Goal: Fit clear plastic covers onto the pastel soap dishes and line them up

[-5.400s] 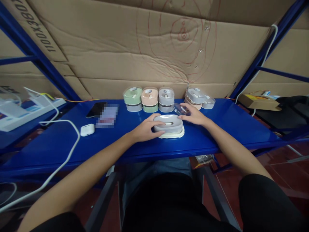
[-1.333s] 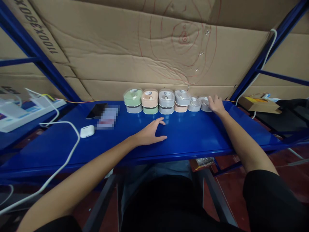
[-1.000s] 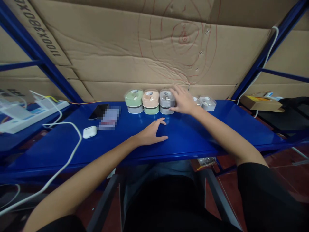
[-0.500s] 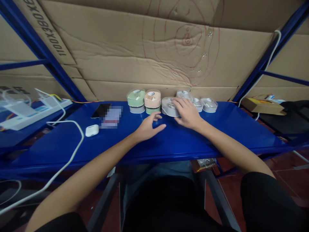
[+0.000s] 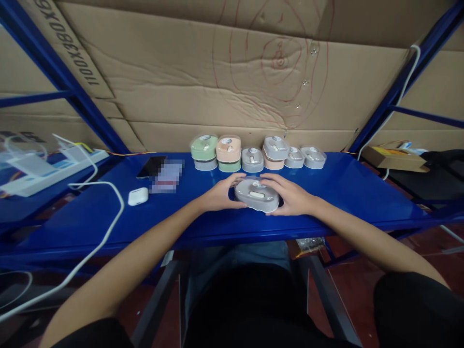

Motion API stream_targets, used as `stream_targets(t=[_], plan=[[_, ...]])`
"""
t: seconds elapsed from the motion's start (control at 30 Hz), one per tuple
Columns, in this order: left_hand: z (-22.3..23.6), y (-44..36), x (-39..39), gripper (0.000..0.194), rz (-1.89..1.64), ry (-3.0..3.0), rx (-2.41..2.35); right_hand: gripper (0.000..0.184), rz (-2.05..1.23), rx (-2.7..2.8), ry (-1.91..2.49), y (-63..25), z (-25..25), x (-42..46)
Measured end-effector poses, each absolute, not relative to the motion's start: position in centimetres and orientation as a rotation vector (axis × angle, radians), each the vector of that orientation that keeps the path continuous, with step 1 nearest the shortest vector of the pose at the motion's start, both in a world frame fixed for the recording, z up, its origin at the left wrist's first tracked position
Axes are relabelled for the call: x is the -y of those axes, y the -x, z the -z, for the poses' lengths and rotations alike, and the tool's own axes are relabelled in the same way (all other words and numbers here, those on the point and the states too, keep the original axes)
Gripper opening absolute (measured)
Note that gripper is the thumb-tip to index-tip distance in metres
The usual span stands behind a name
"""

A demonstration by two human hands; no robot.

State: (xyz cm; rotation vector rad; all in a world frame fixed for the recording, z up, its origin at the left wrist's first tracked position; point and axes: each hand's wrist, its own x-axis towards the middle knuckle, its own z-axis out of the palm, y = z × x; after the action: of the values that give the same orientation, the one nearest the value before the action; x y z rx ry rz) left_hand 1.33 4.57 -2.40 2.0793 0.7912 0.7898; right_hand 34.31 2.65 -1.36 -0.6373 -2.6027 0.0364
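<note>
Gripped between left hand (image 5: 222,194) and right hand (image 5: 292,194), the gray box (image 5: 257,194) looks oval and clear-lidded.

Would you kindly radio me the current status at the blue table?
Left hand, right hand: fingers around opposite ends of grey box. Other boxes lined up behind it, none between the hands.

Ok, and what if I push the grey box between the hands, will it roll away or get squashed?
It probably won't roll: the grey box looks low and wide, with flattish sides. It'll likely stay stiff, because its walls look like hard plastic. Its see-through cover is shiny, so it might feel a bit slippery.
</note>
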Motion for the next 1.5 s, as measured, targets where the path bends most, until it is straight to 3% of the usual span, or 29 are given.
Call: stream_targets(t=[0.1, 0.33, 0.5, 0.57, 0.7, 0.8, 0.93, 1.23, 1.5], plan=[[2.3, -1.9, -3.9, 0.107, -0.799, -2.190, -0.880, 0.118, -0.134, 2.609, 0.696, -34.1, 1.4, -2.8], [2.7, -2.1, -3.5, 0.121, -0.838, -2.358, -0.925, 0.098, -0.146, 2.561, 0.722, -30.6, 0.8, -3.1], [2.2, -1.7, -3.9, 0.125, -0.873, -2.270, -0.800, 0.088, -0.213, 2.415, 0.643, -32.6, 0.7, -4.4], [1.8, -1.6, -3.7, 0.116, -0.869, -2.321, -0.833, 0.084, -0.218, 2.319, 0.742, -34.9, 0.5, -5.2], [1.4, -1.8, -2.8, 0.058, -0.758, -2.521, -0.849, 0.084, -0.207, 2.143, 1.026, -38.8, 0.1, -6.9], [1.4, -2.1, -2.2, 0.039, -0.742, -2.593, -0.828, 0.085, -0.245, 2.092, 1.122, -39.6, 0.3, -7.5], [1.5, -2.1, -2.3, 0.035, -0.799, -2.565, -0.889, 0.089, -0.299, 2.098, 1.124, -39.0, 0.6, -7.5], [0.3, 0.8, -5.4, 0.046, -1.059, -2.400, -1.232, 0.088, -0.381, 2.102, 1.139, -39.2, 0.9, -7.7], [0.4, -1.3, -2.8, 0.040, -0.825, -2.522, -0.980, 0.078, -0.408, 2.020, 1.056, -39.0, 0.9, -7.7]])
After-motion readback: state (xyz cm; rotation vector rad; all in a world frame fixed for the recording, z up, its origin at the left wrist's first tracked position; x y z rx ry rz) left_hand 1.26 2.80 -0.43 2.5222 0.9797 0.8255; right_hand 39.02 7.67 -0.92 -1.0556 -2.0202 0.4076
